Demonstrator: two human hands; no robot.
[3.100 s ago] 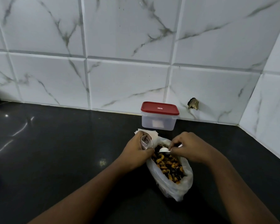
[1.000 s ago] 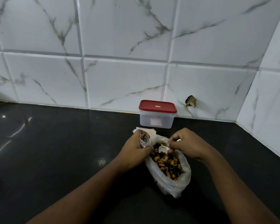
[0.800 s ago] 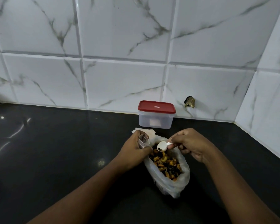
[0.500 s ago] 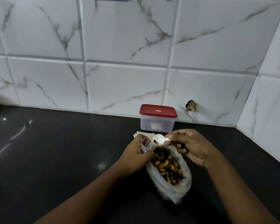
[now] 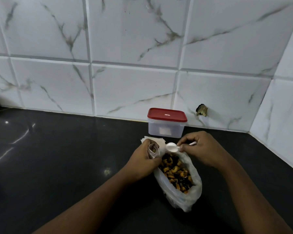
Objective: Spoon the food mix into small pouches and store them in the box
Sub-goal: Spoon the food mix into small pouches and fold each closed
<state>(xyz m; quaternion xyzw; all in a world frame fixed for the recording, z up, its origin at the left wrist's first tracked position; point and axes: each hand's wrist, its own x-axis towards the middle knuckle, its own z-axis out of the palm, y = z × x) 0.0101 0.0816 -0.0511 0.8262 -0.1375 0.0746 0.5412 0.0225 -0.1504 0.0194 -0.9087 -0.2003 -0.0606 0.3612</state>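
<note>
Just beside pouch [image 5: 153,150] in left fingers [image 5: 146,143], spoon [image 5: 172,147] (perhaps empty).

The counter [image 5: 57,166] is black, polished and glossy, with light glints on it. The tiles [image 5: 134,90] are smooth white with grey marble veining and a soft sheen. The box [image 5: 166,130] is cloudy plastic and its lid [image 5: 167,114] is red plastic. The spoon [image 5: 172,147] is smooth white plastic. The bag [image 5: 191,196] is thin, crinkled, milky plastic. The pouch [image 5: 153,150] is clear film. The mix [image 5: 174,171] looks dry and matt.
</note>
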